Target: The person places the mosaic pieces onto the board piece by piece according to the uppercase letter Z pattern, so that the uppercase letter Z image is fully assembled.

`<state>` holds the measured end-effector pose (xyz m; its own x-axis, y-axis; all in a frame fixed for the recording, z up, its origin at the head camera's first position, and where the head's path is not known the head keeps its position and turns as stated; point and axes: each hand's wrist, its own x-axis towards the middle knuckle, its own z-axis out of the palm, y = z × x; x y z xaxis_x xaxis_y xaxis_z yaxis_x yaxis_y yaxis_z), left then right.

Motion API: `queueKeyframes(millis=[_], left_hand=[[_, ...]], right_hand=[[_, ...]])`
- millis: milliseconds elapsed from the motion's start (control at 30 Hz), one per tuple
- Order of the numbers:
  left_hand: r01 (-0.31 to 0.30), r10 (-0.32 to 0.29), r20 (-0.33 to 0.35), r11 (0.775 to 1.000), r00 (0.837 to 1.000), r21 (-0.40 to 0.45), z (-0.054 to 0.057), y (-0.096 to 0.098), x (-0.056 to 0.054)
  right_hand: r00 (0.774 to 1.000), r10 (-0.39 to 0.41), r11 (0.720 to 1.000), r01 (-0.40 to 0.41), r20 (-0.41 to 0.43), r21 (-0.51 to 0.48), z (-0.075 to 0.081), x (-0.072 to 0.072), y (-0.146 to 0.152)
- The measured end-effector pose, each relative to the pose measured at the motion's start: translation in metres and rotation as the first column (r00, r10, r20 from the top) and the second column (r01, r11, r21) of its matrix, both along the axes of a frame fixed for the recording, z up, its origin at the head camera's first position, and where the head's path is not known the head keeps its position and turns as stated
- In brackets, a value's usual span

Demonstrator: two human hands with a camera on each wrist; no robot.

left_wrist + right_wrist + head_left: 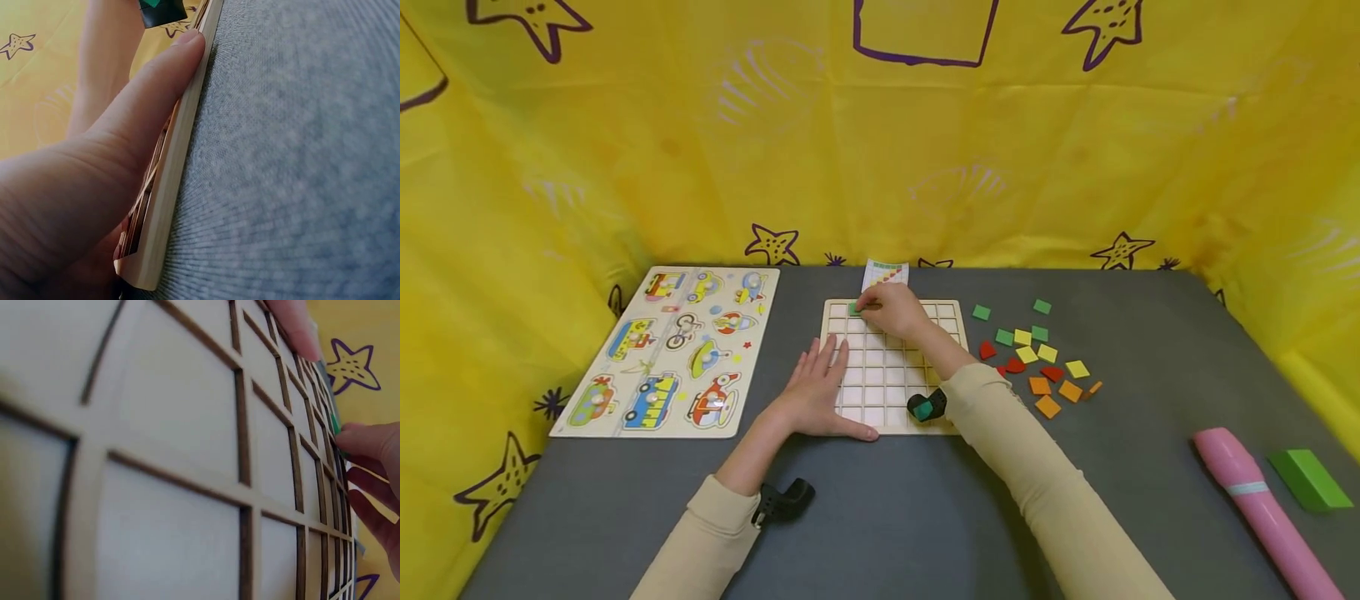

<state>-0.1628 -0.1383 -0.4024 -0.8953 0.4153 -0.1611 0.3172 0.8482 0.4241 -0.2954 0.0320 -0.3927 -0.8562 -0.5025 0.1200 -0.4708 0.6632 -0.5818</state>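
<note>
A wooden grid board [874, 395] with white square cells lies on the dark grey table. My right hand [897, 312] reaches over its far left part and pinches a small green square tile [853, 309] at the far row. In the right wrist view the fingertips hold that green tile [335, 424] right at the grid. My left hand [817, 392] rests on the board's near left corner, fingers spread along the left side. Its thumb [169, 69] lies straight along the near edge. Behind the board is a small printed card [886, 273], partly covered by my right hand.
Loose green tiles [981, 312], yellow tiles [1026, 355], red pieces [987, 350] and orange tiles [1048, 407] lie right of the board. A vehicle peg puzzle [706, 357] is at left. A pink microphone-shaped object [1255, 492] and a green block [1310, 479] lie at right.
</note>
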Motion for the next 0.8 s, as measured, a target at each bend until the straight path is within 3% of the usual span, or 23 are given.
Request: queueKeyframes(millis=[200,367,567,800], left_hand=[[0.002,-0.002,-0.003,1.000,1.000,0.008,-0.003,-0.001,-0.001],[-0.007,0.007,0.002,1.000,1.000,-0.004,-0.007,-0.002,-0.002],[-0.003,0.003,-0.019,1.000,1.000,0.022,-0.008,-0.001,-0.002],[0.002,-0.001,-0.019,1.000,1.000,0.005,-0.009,-0.001,-0.002]], right_hand=[[0.998,0.042,0.999,-0.041,0.039,-0.030,-0.002,0.002,0.011],[0.999,-0.034,0.999,0.035,0.019,-0.035,0.008,0.002,0.048],[0.988,-0.150,0.985,0.147,0.029,0.086,0.019,0.005,0.118],[0.980,-0.185,0.970,0.170,0.073,0.171,0.012,0.005,0.169]])
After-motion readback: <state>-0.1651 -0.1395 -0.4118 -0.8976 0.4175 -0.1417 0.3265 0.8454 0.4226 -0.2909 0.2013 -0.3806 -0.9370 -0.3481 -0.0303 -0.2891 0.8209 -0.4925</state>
